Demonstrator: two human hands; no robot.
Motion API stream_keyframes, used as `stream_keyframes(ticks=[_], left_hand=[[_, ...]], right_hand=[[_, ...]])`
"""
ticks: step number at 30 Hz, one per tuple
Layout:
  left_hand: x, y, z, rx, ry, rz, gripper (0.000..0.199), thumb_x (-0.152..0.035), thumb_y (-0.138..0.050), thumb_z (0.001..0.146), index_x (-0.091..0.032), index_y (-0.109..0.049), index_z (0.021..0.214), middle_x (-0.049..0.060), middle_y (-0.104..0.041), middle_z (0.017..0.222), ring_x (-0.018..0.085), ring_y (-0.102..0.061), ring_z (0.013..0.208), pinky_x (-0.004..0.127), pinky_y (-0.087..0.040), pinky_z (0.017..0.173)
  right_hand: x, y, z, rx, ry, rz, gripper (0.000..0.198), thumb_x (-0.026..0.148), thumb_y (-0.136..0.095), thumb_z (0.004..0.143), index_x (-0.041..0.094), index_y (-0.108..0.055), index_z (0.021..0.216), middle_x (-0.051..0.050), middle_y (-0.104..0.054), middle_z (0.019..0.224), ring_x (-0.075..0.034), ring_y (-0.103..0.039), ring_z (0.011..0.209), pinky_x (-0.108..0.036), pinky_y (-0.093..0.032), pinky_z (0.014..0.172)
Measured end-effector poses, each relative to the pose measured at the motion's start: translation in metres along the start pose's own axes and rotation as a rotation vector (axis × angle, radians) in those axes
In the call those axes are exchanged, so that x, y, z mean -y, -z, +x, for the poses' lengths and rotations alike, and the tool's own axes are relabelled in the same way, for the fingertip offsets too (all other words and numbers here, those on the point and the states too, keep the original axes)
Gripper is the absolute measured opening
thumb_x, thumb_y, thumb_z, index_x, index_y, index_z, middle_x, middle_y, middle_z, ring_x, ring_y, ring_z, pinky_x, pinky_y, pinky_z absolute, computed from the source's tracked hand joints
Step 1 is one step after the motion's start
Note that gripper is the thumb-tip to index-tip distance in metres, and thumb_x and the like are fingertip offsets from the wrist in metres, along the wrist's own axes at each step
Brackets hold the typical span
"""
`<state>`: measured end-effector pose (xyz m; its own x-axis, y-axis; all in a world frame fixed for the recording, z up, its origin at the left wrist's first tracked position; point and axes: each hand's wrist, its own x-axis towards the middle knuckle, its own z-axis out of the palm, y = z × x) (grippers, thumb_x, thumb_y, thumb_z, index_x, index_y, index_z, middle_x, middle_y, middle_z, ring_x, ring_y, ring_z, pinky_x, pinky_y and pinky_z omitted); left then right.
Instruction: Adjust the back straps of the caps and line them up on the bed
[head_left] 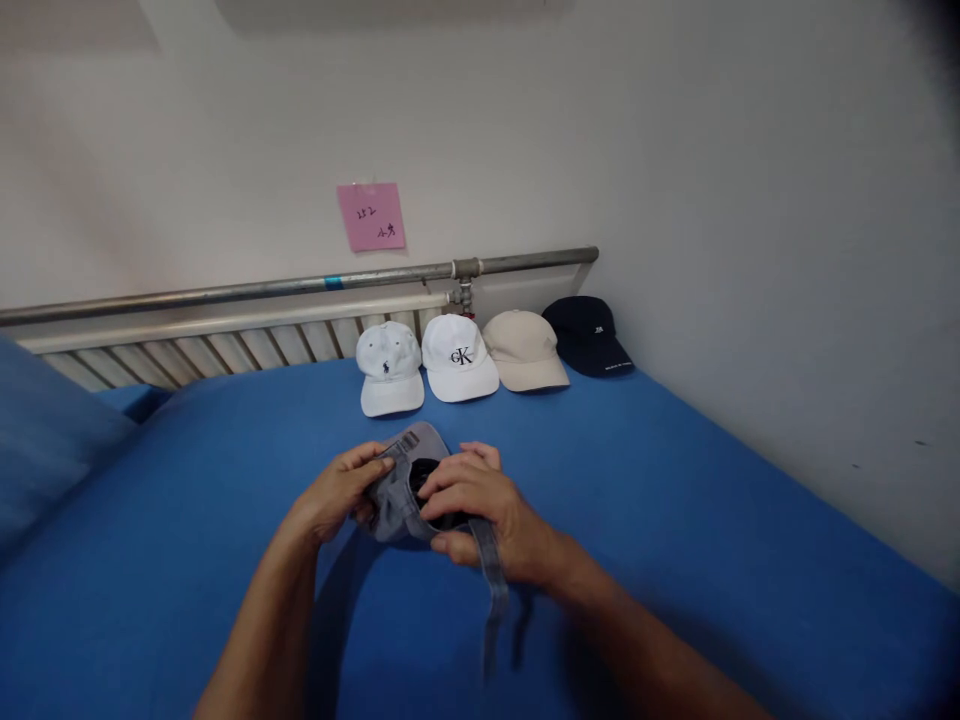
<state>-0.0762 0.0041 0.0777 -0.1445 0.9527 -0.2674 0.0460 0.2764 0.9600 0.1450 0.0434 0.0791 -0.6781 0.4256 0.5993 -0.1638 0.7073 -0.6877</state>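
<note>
— Blue cloth (225, 480) spread under the grip, plain wall (675, 150) rising beyond. See more back there?

— Yes: well past the grip, metal pipe (247, 293) running along the wall, radiator (180, 355) below, mostly off to the left. Above the pipe, a little left of straight ahead, pink note (371, 216) with handwriting.

— And in the grip?

— Grey cap (391, 505), brim pointing away, opening turned towards the right hand (480, 505). Held up or resting on the cloth? Can't tell.

— Left hand (341, 490)?

— Clamped on the near-left side of the cap, thumb on top, other fingers partly hidden.

— Right?

— Fingers slipped inside the opening, thumb outside, just below the rim. Pinched tight or loose? Can't tell. Dangling beside the palm, towards the body: strap (489, 565), blurred at the end.

— Past the fingertips?

— Lined up beyond the grip, left to right: white cap with a small dark figure (390, 388), white cap with dark letters (459, 382), beige cap (525, 345), dark cap (581, 325) near the wall.
</note>
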Motion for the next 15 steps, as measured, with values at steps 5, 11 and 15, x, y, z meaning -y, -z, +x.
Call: stream_keyframes(ticks=[5,11,15], left_hand=[[0.017,-0.004,-0.001,0.022,-0.027,-0.274,0.034,-0.038,-0.077,0.063,-0.017,-0.06,0.085,-0.006,-0.058,0.056,0.006,-0.044,0.033,0.018,-0.035,0.035],[0.029,0.0,-0.011,0.098,0.1,-0.254,0.035,-0.04,-0.083,0.06,-0.017,-0.067,0.082,-0.005,-0.055,0.055,0.004,-0.044,0.041,0.014,-0.028,0.038],[0.035,0.002,-0.006,0.117,0.137,-0.222,0.036,-0.041,-0.083,0.059,-0.017,-0.069,0.081,-0.004,-0.056,0.056,0.005,-0.045,0.043,0.016,-0.03,0.042]], right_hand=[[0.0,-0.006,0.0,-0.02,-0.427,0.388,0.017,0.032,-0.052,0.09,0.02,-0.063,0.092,0.0,-0.064,0.074,-0.011,-0.057,0.06,-0.026,-0.045,0.061],[-0.021,-0.013,0.002,0.002,-0.823,0.407,0.015,0.032,-0.056,0.086,0.018,-0.058,0.088,0.006,-0.05,0.056,-0.007,-0.043,0.05,-0.02,-0.034,0.05],[-0.031,-0.016,0.0,-0.034,-0.811,0.395,0.015,0.031,-0.051,0.088,0.018,-0.058,0.087,0.006,-0.047,0.056,-0.007,-0.042,0.05,-0.02,-0.033,0.052]])
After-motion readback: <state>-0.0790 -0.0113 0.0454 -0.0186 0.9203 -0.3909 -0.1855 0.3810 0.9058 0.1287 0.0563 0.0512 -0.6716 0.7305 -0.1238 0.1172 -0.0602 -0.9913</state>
